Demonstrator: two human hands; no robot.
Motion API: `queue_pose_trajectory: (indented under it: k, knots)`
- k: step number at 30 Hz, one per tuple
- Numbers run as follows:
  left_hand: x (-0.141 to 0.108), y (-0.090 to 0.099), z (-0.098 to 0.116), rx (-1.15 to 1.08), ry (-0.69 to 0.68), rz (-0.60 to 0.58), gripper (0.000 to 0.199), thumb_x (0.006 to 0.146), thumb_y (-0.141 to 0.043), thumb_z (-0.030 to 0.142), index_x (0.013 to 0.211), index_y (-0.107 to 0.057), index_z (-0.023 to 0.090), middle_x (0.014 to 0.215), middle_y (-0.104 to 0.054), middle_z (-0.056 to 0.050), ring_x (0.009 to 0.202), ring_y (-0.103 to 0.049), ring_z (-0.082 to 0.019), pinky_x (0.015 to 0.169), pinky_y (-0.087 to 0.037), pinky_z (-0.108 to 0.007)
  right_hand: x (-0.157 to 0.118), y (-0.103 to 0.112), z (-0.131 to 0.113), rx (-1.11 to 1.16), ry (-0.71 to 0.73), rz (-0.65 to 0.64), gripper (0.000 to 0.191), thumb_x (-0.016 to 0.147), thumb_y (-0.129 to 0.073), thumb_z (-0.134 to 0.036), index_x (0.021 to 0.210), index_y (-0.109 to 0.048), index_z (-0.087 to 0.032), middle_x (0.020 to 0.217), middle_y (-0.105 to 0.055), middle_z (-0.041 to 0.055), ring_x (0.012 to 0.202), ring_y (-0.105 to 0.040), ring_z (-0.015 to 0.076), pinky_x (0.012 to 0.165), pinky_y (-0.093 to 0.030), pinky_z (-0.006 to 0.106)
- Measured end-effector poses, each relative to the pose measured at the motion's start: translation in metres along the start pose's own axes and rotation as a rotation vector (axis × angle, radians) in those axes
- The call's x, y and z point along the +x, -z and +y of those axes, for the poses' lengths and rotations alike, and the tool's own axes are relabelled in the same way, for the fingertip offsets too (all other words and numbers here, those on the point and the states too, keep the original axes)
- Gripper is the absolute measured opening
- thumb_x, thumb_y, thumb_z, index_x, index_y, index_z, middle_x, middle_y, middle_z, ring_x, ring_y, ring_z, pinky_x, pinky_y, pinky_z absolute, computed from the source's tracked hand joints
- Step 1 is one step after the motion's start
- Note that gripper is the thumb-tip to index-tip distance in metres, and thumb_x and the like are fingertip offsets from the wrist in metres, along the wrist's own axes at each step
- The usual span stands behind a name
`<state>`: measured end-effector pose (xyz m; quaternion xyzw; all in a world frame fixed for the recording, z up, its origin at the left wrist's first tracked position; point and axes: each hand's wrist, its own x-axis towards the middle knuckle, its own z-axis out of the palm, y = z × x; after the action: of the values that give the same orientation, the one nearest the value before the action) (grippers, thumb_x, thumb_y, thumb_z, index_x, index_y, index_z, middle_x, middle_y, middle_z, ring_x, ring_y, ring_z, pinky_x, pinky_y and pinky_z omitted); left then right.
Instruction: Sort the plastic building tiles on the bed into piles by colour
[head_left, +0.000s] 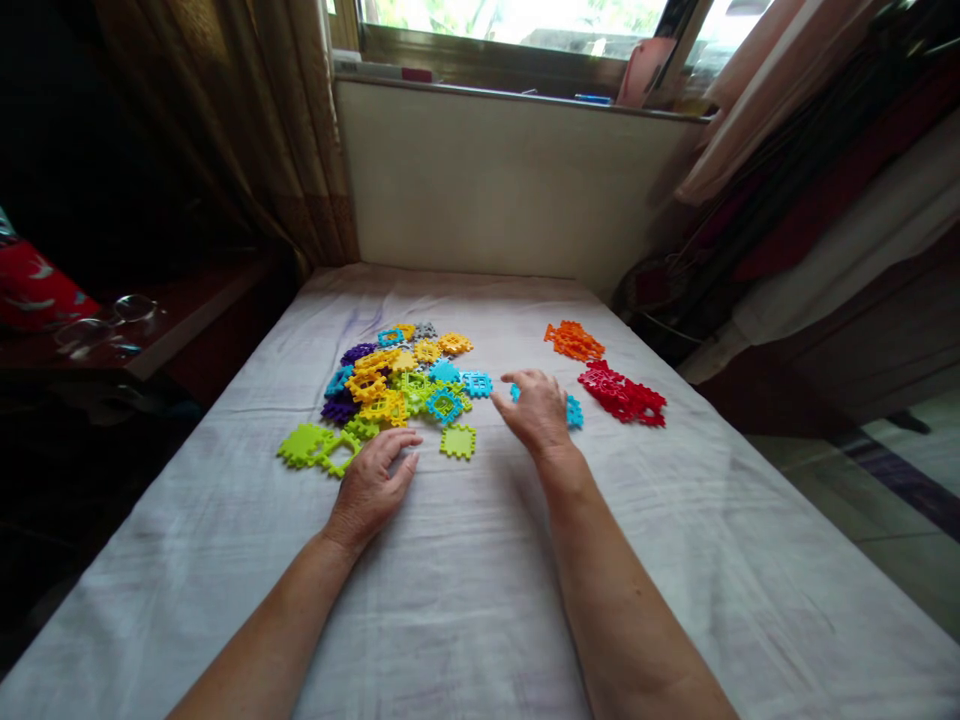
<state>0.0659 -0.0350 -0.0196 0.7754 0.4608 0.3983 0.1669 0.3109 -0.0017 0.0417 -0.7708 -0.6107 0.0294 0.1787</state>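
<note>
My left hand (pixel 373 487) rests on the sheet with its fingers stretched out and nothing in them. Just beyond it is a lime-green interlocking tile with a cut-out (pixel 341 453), next to a solid lime-green tile (pixel 305 446). A separate light-green square tile (pixel 458 441) lies to its right. My right hand (pixel 538 408), thumb apart from its curved fingers, is over blue interlocking tiles (pixel 574 411) that it partly hides. Between the hands and farther back spreads a mixed pile of toothed tiles, with yellow ones (pixel 384 407), blue ones (pixel 444 403), purple ones (pixel 358 352) and grey ones (pixel 425 330).
Orange tiles (pixel 574 341) form a group at the back right, with red tiles (pixel 622 393) nearer. A white sheet (pixel 450 600) covers the surface. Behind it stand a low wall (pixel 510 180) and a window. Glasses (pixel 124 322) lie on a side table at left.
</note>
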Motion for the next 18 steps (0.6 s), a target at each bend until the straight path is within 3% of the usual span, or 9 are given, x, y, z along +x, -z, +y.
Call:
queue_pose_trajectory:
  k: [4,10,14,18]
  knots:
    - [0.0,0.0,-0.001,0.005,-0.005,0.003,0.022,0.09,-0.054,0.032,0.103,-0.069,0.024,0.11,-0.072,-0.005,0.105,-0.066,-0.02,0.097,-0.052,-0.038,-0.014,-0.025,-0.033,0.036,0.228,-0.047,0.036,0.086,-0.064,-0.047,0.116,-0.067,-0.026,0.122,-0.066,0.0078,0.113,-0.055,0.0268,0.096,-0.039,0.04]
    - [0.0,-0.001,-0.003,0.011,-0.013,0.006,0.022,0.09,-0.053,0.032,0.104,-0.068,0.023,0.11,-0.071,-0.006,0.105,-0.066,-0.02,0.097,-0.052,-0.038,-0.023,-0.042,-0.045,-0.011,0.27,-0.093,0.037,0.088,-0.062,-0.044,0.12,-0.064,-0.024,0.122,-0.066,0.0095,0.114,-0.055,0.0257,0.093,-0.04,0.038]
    - [0.0,-0.002,-0.003,0.011,-0.015,0.005,0.022,0.09,-0.053,0.032,0.104,-0.068,0.023,0.111,-0.071,-0.006,0.106,-0.066,-0.02,0.097,-0.052,-0.038,-0.015,-0.034,-0.036,0.007,0.233,-0.065,0.037,0.087,-0.061,-0.042,0.121,-0.064,-0.025,0.123,-0.066,0.0083,0.113,-0.056,0.0252,0.095,-0.04,0.038]
    - [0.0,-0.001,-0.002,0.013,-0.01,0.006,0.022,0.09,-0.053,0.031,0.103,-0.069,0.023,0.11,-0.072,-0.006,0.105,-0.066,-0.02,0.096,-0.052,-0.037,-0.002,-0.006,-0.01,-0.045,0.067,-0.034,0.043,0.084,-0.063,-0.038,0.125,-0.064,-0.025,0.124,-0.065,0.01,0.114,-0.056,0.0278,0.095,-0.04,0.04]
